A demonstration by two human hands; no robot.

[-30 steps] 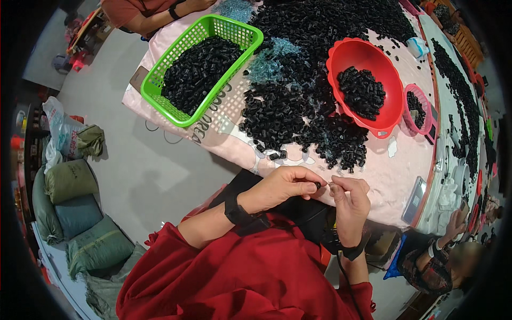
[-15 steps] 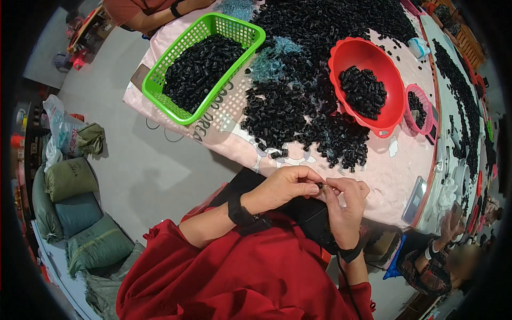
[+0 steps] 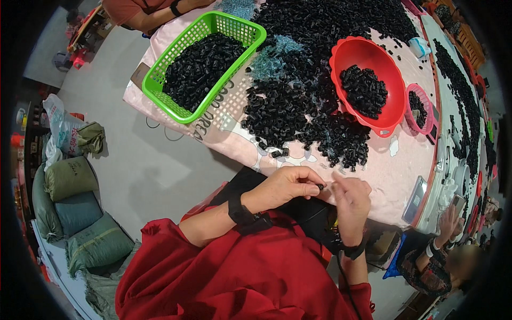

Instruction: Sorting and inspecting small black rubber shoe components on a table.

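Between the thumb and forefinger of my left hand (image 3: 282, 188) is pinched a small black plastic piece (image 3: 320, 187), just past the table's near edge. My right hand (image 3: 352, 205) is a little to the right of it, apart from the piece. Its fingertips are smeared by motion, so whether they hold anything does not show. Loose black plastic pieces (image 3: 274, 114) lie heaped on the table ahead of both hands. Small clear bluish pieces (image 3: 277, 61) are scattered among them.
A green basket (image 3: 178, 114) of black pieces stands at the left, a red bowl (image 3: 392, 69) of them at the right. Beside the bowl is a small pink basket (image 3: 428, 124). A phone-like slab (image 3: 415, 199) lies near the right edge. Other people sit at far left and lower right.
My right hand has drawn away to the right from the black piece, where its fingers met my left hand's. My left hand stays in place with the piece.
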